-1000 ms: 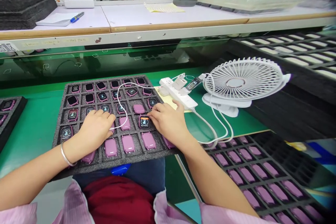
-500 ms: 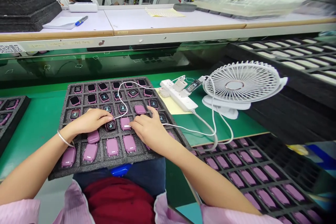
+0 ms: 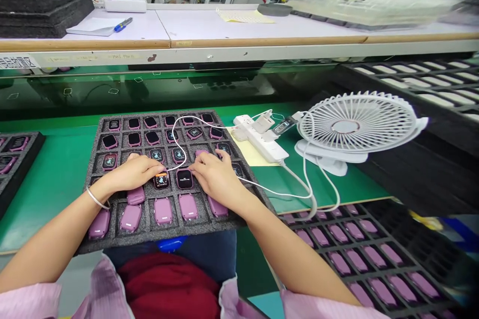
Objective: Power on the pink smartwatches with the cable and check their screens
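A grey foam tray (image 3: 149, 237) holds rows of pink smartwatches, some with dark or lit screens up, others with pink backs up. My left hand (image 3: 136, 173) is closed, its fingertips pinching the end of a white charging cable (image 3: 182, 152) at the top edge of a watch with a lit screen (image 3: 161, 180). To the right of that, a smartwatch showing small white text (image 3: 184, 179) lies face up in its compartment. The bent fingers of my right hand (image 3: 220, 179) grip this watch at its right edge; part of the grip is hidden.
Right of the tray stand a white power strip (image 3: 262, 139) with plugs and a white fan (image 3: 355, 124). Cables loop between them. Another tray of pink watches (image 3: 359, 254) sits lower right, and a dark tray (image 3: 22, 159) at left. A raised shelf (image 3: 202, 30) crosses behind; people sit beyond.
The watch at my right hand has turned from pink back up to lit screen up. The left watch's screen now shows an orange band. The view has shifted slightly.
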The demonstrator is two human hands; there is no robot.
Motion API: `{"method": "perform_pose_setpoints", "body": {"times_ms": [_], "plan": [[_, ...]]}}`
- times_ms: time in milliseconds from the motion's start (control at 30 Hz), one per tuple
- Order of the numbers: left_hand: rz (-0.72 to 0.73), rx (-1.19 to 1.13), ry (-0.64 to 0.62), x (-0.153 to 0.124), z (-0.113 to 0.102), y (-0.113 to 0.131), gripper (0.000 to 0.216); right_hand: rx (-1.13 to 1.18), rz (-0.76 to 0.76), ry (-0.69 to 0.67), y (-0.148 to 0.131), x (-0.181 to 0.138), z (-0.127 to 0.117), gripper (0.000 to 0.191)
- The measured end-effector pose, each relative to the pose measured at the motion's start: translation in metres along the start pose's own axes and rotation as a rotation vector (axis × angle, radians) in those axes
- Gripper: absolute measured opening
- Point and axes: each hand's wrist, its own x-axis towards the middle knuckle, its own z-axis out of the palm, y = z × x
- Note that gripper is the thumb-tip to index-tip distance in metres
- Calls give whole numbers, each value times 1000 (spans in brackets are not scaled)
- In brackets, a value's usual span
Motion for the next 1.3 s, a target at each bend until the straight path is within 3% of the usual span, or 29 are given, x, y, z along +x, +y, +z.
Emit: {"method": "perform_pose_setpoints", "body": {"times_ms": [433, 700, 867, 1033, 1200, 1300], "plan": [[-43, -26, -7, 1, 2, 4, 43, -23, -72, 125, 2, -6, 9, 22], [-63, -4, -12, 1, 1, 8, 43, 33, -79, 71, -3, -8, -1, 26], [-46, 8, 12, 1, 2, 6, 44, 34, -26, 196, -9, -9, -5, 23], [-61, -6, 12, 0, 4, 4, 44, -21, -208, 321, -7, -17, -8, 22], [-39, -21, 35, 0, 7, 0, 44, -53, -336, 230, -11, -20, -5, 27], [-31, -23, 38, 1, 7, 0, 45, -35, -315, 265, -11, -18, -2, 32]]}}
